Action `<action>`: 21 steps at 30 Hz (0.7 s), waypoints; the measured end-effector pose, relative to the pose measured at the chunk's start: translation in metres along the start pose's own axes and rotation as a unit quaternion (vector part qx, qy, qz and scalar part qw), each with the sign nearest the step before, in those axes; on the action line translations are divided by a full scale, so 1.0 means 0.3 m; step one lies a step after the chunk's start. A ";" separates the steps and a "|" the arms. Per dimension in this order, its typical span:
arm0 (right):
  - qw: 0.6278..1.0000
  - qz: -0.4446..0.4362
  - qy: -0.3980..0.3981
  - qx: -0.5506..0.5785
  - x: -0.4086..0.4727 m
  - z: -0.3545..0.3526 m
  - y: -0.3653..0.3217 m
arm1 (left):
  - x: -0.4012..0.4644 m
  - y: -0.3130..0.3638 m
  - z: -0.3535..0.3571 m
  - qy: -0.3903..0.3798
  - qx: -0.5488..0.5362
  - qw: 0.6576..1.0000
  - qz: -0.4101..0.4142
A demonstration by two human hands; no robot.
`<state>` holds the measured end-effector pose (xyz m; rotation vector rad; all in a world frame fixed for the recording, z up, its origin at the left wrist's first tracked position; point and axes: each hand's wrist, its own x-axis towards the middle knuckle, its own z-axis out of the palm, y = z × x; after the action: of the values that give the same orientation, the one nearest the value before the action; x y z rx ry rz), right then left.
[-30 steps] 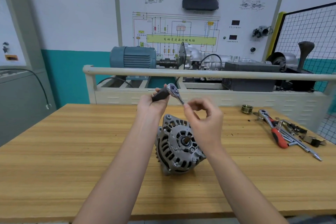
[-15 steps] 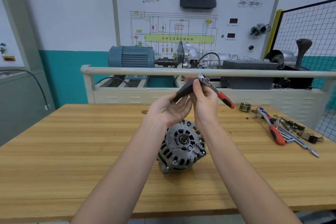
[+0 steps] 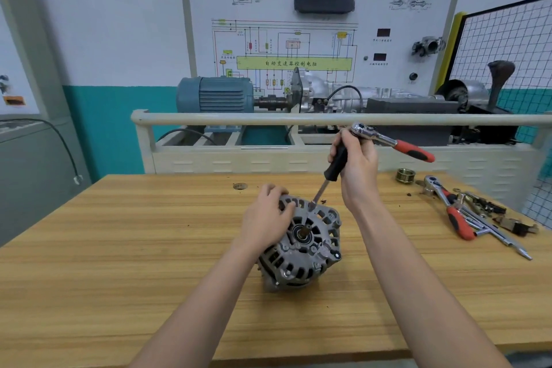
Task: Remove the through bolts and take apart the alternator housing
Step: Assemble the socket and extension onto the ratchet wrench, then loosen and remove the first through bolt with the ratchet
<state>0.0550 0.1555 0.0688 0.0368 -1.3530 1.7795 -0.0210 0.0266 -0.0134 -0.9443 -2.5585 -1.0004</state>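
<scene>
Alternator (image 3: 301, 243) mid-desk (image 3: 119, 248), left hand (image 3: 264, 222) curled over its 10 o'clock rim. Right hand (image 3: 357, 167) grips ratchet (image 3: 391, 142) and extension (image 3: 327, 181); tip on housing at 12 o'clock.

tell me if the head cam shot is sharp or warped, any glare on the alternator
Head view: alternator and both hands sharp, evenly lit, no strong glare; wide-angle lens bows the rail and bench edge; soft shadows only under the alternator.
</scene>
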 end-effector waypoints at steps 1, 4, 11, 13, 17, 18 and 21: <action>1.000 -0.001 -0.011 0.008 -0.005 -0.004 0.007 | -0.008 -0.009 0.001 0.006 -0.014 1.000 0.001; 0.998 -0.004 -0.035 0.057 -0.026 0.007 0.025 | -0.040 -0.055 -0.005 0.040 -0.055 0.998 -0.011; 0.997 -0.008 -0.052 0.060 -0.059 0.071 0.035 | -0.085 -0.161 -0.043 0.076 -0.115 0.988 -0.067; 0.997 -0.018 -0.055 0.054 -0.066 0.089 0.037 | -0.094 -0.183 -0.047 0.081 -0.137 0.984 -0.085; 0.996 -0.020 -0.053 0.074 -0.053 0.132 0.036 | -0.104 -0.206 -0.052 0.089 -0.164 0.975 -0.118; 0.996 -0.020 -0.054 0.071 -0.050 0.137 0.040 | -0.104 -0.205 -0.050 0.091 -0.166 0.974 -0.122; 0.996 -0.028 -0.063 0.049 -0.048 0.138 0.054 | -0.101 -0.189 -0.039 0.104 -0.162 0.975 -0.112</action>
<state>0.0346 0.1134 0.0661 0.2416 -1.3374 1.8199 -0.0345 -0.0275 -0.0474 -0.5861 -2.4053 -1.5297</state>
